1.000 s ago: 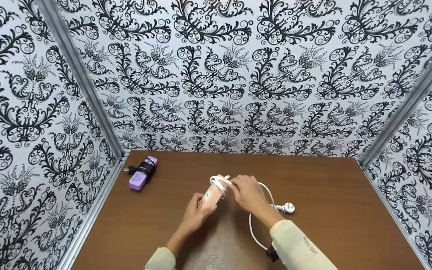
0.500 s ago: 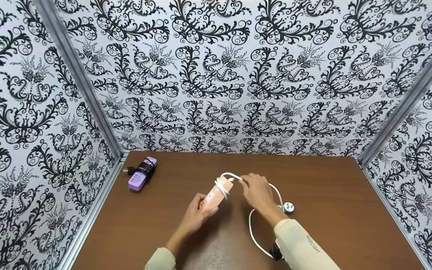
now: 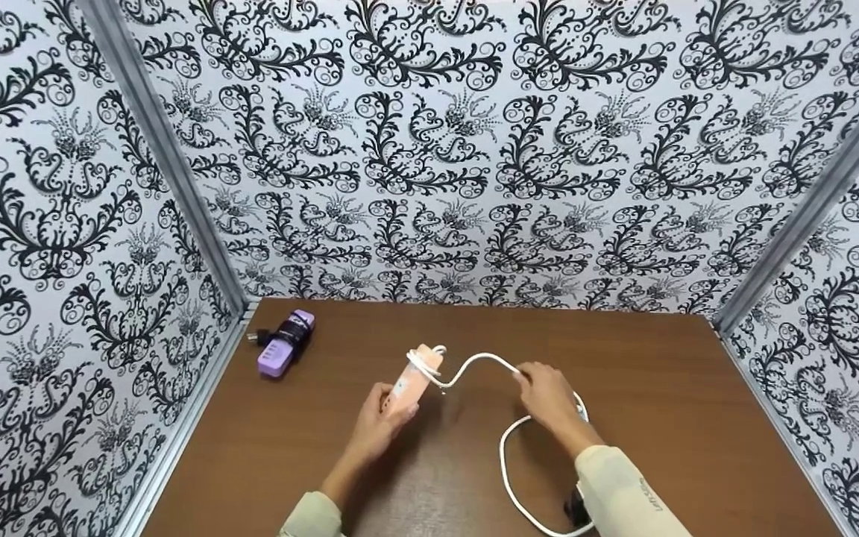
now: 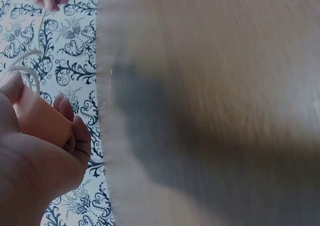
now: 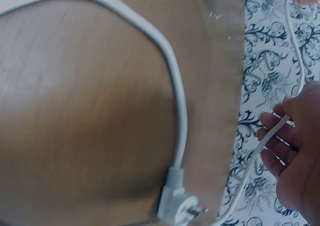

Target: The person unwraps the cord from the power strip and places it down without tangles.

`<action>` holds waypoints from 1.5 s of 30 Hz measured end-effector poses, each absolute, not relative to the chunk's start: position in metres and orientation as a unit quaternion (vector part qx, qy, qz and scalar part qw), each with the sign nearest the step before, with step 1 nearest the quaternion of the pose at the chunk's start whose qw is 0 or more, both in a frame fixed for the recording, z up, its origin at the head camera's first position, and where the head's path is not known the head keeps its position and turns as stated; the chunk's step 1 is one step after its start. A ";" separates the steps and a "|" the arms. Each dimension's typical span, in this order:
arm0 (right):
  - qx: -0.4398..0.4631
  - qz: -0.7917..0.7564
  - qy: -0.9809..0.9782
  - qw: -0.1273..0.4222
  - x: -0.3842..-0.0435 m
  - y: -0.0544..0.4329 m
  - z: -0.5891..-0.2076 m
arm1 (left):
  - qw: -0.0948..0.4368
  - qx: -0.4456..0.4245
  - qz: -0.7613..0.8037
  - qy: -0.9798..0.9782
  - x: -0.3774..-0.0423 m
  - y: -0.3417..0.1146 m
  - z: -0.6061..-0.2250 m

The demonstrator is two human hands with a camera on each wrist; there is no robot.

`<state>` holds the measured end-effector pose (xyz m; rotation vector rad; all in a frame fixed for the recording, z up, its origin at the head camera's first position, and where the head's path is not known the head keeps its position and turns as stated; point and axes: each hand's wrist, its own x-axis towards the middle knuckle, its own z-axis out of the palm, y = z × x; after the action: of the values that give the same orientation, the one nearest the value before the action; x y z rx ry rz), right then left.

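My left hand point(image 3: 374, 431) grips the lower end of a peach power strip point(image 3: 416, 384), held tilted above the table. White cord point(image 3: 485, 356) is looped round the strip's far end and runs in a wavy stretch to my right hand point(image 3: 551, 403). There the thumb and fingers pinch it, as the right wrist view also shows. Beyond that hand the cord bends back in a wide loop over the table. Its white plug point(image 5: 177, 207), pins out, shows in the right wrist view; in the head view it is mostly hidden by the right hand.
A purple power strip point(image 3: 276, 359) wrapped in black cord point(image 3: 294, 331) lies at the back left of the brown table point(image 3: 646, 373). Patterned panels point(image 3: 444, 164) wall in the back and both sides, with grey metal posts point(image 3: 168, 164) at the corners.
My right hand has moved right, drawing a length of cord away from the peach strip, so a turn has come off it. The left hand with the strip has shifted slightly left.
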<state>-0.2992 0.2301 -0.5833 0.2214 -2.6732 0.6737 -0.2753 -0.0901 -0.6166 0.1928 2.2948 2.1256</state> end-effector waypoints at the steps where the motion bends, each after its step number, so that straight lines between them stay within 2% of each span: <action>1: 0.074 0.241 -0.951 0.180 -0.299 0.233 -0.585 | 0.001 0.056 0.680 0.731 -0.276 -0.090 -0.618; 10: 0.055 0.288 -0.949 0.112 -0.295 0.241 -0.589 | -0.028 -0.002 0.720 0.694 -0.281 -0.091 -0.627; 18: 0.062 0.273 -0.951 0.128 -0.293 0.236 -0.590 | -0.048 -0.003 0.668 0.743 -0.282 -0.091 -0.622; 35: 0.078 0.262 -0.956 0.104 -0.294 0.218 -0.585 | -0.005 0.009 0.729 0.685 -0.279 -0.078 -0.619; 39: 0.117 0.267 -0.948 0.123 -0.293 0.204 -0.579 | 0.001 0.022 0.722 0.691 -0.276 -0.073 -0.615; 45: 0.241 0.259 -0.925 0.138 -0.288 0.181 -0.571 | -0.002 0.045 0.700 0.713 -0.273 -0.069 -0.609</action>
<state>-0.2876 0.1805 -0.5712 0.6963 -2.6753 0.7480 -0.2726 -0.0691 -0.6095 0.1420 2.2418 2.2010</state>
